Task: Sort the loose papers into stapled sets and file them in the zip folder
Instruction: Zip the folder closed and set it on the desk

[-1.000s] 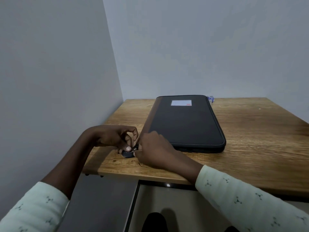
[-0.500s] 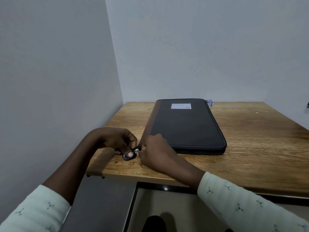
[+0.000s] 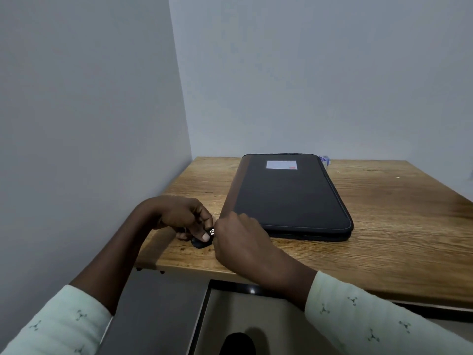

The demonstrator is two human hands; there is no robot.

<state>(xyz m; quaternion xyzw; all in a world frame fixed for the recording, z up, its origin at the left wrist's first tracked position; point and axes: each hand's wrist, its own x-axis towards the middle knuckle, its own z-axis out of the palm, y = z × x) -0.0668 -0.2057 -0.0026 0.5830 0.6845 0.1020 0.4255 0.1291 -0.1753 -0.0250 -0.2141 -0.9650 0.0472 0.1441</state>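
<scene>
Folder (image 3: 289, 198): looks closed; we work its near-left corner.
Left hand (image 3: 179, 216): grip pinches tab (image 3: 199, 244); we'd anchor it firmly.
Right hand (image 3: 240, 239): grip hidden, cannot tell; we'd draw slider (image 3: 211, 231) steadily along folder's edge.

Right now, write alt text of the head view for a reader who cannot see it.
Two hands meet at the near left corner of a flat black rectangular zip folder on a wooden table. The left hand pinches a small dark rounded tab; the right hand hides its fingertips. A white label sits near the folder's far end.
</scene>
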